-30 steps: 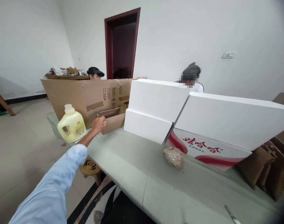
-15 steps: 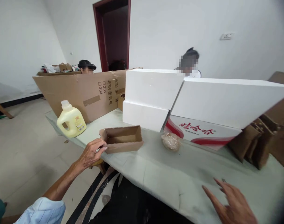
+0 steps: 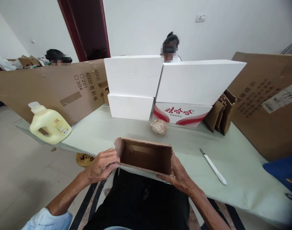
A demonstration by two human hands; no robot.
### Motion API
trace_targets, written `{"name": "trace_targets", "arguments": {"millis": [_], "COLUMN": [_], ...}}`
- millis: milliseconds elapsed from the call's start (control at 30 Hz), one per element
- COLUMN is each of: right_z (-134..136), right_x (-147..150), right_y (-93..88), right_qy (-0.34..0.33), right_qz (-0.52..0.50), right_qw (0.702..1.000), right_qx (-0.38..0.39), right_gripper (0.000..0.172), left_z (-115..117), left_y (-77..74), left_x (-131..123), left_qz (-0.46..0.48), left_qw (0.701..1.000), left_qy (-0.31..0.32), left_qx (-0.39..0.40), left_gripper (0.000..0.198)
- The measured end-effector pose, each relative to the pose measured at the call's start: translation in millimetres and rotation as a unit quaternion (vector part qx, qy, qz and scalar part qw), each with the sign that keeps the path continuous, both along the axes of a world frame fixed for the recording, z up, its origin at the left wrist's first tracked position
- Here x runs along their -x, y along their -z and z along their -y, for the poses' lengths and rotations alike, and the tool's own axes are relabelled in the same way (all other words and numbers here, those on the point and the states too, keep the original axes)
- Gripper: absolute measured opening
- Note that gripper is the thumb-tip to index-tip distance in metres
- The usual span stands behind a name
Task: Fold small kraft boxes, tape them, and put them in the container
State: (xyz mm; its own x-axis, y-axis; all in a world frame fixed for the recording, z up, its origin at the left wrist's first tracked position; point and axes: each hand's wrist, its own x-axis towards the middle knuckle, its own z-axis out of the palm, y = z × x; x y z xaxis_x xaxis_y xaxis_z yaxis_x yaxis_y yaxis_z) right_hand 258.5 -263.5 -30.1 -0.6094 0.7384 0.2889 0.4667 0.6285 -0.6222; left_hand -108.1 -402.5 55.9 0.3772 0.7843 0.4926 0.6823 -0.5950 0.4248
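Cardboard box: I have a small open brown corrugated box (image 3: 146,156) at the near table edge, mouth tipped toward me, nothing visible inside.
Left hand: my left hand (image 3: 103,165) clamps the box's 9 o'clock wall, fingers curled over its rim.
Right hand: my right hand (image 3: 180,174) cups the 3 o'clock corner from below, thumb along the wall; both grips are pressed onto the box.
Table: a pale grey-green covered table (image 3: 232,159) carries everything.
At 12 o'clock: a crumpled clear plastic wad (image 3: 159,126), then white foam blocks (image 3: 160,83) atop a red-and-white printed carton (image 3: 179,113).
At 2 o'clock: a slim white-handled blade (image 3: 213,166) lies apart from the box.
At 10 o'clock: a pale yellow plastic jug (image 3: 49,122).
Progress: box squared open and in hand; flaps unsealed, nothing packed, as far as I can judge.
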Motion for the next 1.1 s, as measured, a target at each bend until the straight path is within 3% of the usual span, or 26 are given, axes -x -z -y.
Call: {"name": "trace_targets", "arguments": {"millis": [100, 167, 200, 300, 433, 533, 633, 733, 900, 1000, 1100], "right_z": [10.7, 15.2, 16.0, 11.4, -3.6, -10.4, -11.8, -12.3, -14.0, -15.2, -18.7], "right_x": [5.5, 8.7, 9.8, 9.6, 4.6, 3.6, 4.2, -0.1, -14.9, -16.8, -13.6], "right_y": [-8.3, -13.2, -15.5, -22.9, -30.9, -34.1, -38.7, -46.6, -58.9, -59.5, -55.1], "right_qy": [-0.010, -0.008, -0.004, 0.046, 0.094, 0.098, 0.106, 0.073, 0.006, 0.002, 0.020], "right_qz": [-0.052, -0.104, -0.129, -0.183, -0.213, -0.217, -0.202, -0.190, -0.149, -0.133, -0.125], "right_qw": [0.997, 0.988, 0.981, 0.943, 0.870, 0.794, 0.752, 0.748, 0.779, 0.802, 0.818], "right_qx": [0.061, 0.111, 0.147, 0.273, 0.434, 0.559, 0.618, 0.632, 0.609, 0.583, 0.561], "right_gripper": [0.116, 0.119, 0.120, 0.118, 0.089, 0.065, 0.056, 0.058, 0.060, 0.063, 0.072], "left_z": [-9.2, -15.6, -17.9, -18.6, -10.3, -10.1, -18.1, -26.1, -28.8, -30.1, -35.0], "left_y": [-7.9, -12.6, -14.1, -12.3, 6.1, 22.1, 28.9, 25.2, 5.0, -5.0, -5.0], "left_x": [6.9, 10.8, 12.3, 14.0, 9.3, 5.5, 4.7, 4.4, 1.5, 1.3, 2.0], "left_qz": [0.046, 0.079, 0.088, 0.035, -0.145, -0.226, -0.230, -0.170, -0.008, 0.048, 0.088], "left_qw": [0.999, 0.996, 0.995, 0.998, 0.989, 0.974, 0.971, 0.983, 0.999, 0.992, 0.989], "left_qy": [-0.003, -0.027, -0.041, -0.055, -0.023, -0.019, -0.004, 0.025, 0.006, -0.010, -0.007], "left_qx": [0.026, 0.017, 0.009, -0.002, 0.030, -0.001, -0.065, -0.070, 0.054, 0.115, 0.120], "left_gripper": [0.026, 0.012, 0.021, 0.079, 0.120, 0.117, 0.099, 0.097, 0.121, 0.135, 0.142]}}
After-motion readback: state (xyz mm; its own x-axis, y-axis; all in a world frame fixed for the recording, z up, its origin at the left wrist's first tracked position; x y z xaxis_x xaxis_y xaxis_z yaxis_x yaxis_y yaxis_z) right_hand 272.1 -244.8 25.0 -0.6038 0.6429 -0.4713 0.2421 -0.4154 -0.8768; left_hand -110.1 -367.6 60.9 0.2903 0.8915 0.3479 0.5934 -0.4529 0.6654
